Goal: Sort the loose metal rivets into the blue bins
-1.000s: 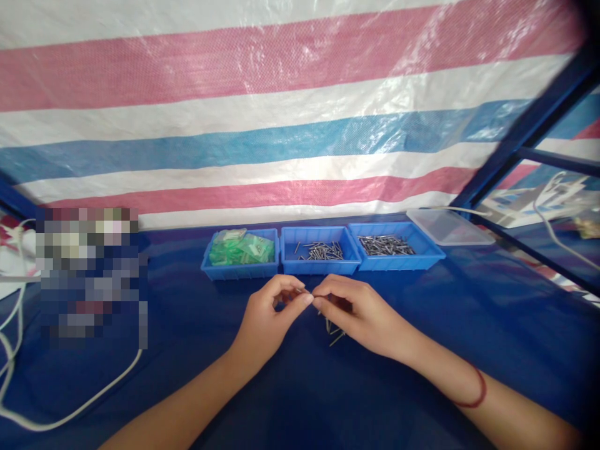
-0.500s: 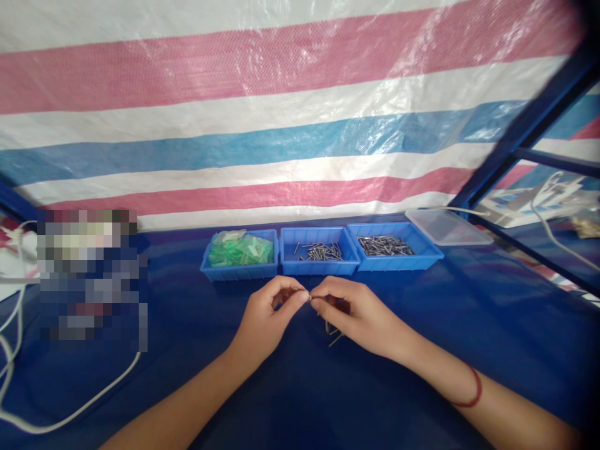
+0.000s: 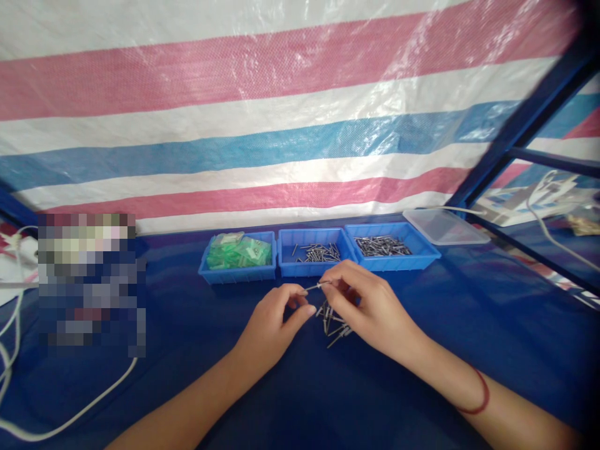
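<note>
My right hand (image 3: 368, 306) pinches a thin metal pin (image 3: 315, 287) by one end, lifted just in front of the middle blue tray (image 3: 313, 267). My left hand (image 3: 276, 319) rests on the blue cloth with thumb and fingers curled together; whether anything small sits in them I cannot make out. A small heap of loose metal pins (image 3: 334, 322) lies on the cloth under my right hand. The left blue tray (image 3: 237, 272) holds green plastic pieces (image 3: 239, 251). The middle and right blue tray (image 3: 392, 259) hold metal pins.
A clear plastic lid (image 3: 444, 227) lies right of the trays. White cable (image 3: 70, 415) snakes over the cloth at the left beside a blurred patch (image 3: 89, 281). A striped tarp (image 3: 262, 125) hangs behind. A dark blue frame post (image 3: 515, 128) slants at the right.
My hands were pinched together at one point; now the right hand has lifted away toward the middle tray with the pin, and the left hand stays low. The pin heap shows more.
</note>
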A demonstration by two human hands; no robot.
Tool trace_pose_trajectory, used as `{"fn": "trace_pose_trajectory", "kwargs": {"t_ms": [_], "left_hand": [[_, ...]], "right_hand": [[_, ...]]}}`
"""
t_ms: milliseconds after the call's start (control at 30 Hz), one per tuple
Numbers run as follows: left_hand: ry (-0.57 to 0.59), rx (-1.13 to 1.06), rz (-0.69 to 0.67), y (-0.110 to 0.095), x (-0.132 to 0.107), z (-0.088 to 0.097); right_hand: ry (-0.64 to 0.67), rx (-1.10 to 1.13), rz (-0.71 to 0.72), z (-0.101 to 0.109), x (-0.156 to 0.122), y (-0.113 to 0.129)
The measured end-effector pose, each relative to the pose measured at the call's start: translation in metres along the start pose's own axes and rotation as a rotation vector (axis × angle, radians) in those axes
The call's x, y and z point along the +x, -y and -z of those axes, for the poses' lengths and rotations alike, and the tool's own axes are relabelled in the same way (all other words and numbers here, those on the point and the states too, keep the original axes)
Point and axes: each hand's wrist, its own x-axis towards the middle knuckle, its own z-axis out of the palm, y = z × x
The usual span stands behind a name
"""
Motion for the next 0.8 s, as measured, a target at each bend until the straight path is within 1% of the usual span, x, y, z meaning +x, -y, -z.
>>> {"fn": "trace_pose_trajectory", "kwargs": {"t_ms": [67,167,267,333,367,400,433,467,567,600,633,700,800], "left_hand": [[0.059,0.120,-0.073,-0.004,-0.002,0.000],[0.166,0.256,-0.226,-0.011,-0.005,0.000],[0.236,0.331,-0.348,-0.014,-0.006,0.000],[0.262,0.363,-0.377,-0.013,-0.006,-0.002],[0.268,0.375,-0.376,-0.012,-0.006,-0.003],[0.266,0.385,-0.367,-0.010,-0.006,-0.004],[0.260,0.396,-0.354,-0.008,-0.005,-0.005],[0.248,0.406,-0.342,-0.006,-0.005,-0.005],[0.209,0.433,-0.317,-0.002,-0.002,-0.005],[0.196,0.437,-0.313,-0.001,-0.002,-0.005],[0.185,0.437,-0.309,-0.001,-0.001,-0.004],[0.165,0.425,-0.298,0.000,0.000,-0.002],[0.148,0.379,-0.268,0.002,0.001,0.000]], "right_hand": [[-0.117,-0.101,-0.032,0.014,0.005,-0.008],[-0.305,-0.286,-0.151,0.039,0.015,-0.034],[-0.330,-0.481,-0.221,0.057,0.021,-0.060],[-0.329,-0.537,-0.214,0.061,0.023,-0.067],[-0.317,-0.524,-0.201,0.062,0.023,-0.067],[-0.287,-0.488,-0.180,0.061,0.022,-0.063],[-0.228,-0.438,-0.148,0.058,0.021,-0.058],[-0.137,-0.383,-0.103,0.056,0.020,-0.052],[0.225,-0.250,0.054,0.046,0.016,-0.033],[0.329,-0.227,0.089,0.042,0.015,-0.028],[0.402,-0.214,0.108,0.039,0.014,-0.025],[0.466,-0.212,0.117,0.033,0.012,-0.022],[0.463,-0.216,0.110,0.027,0.011,-0.022]]}}
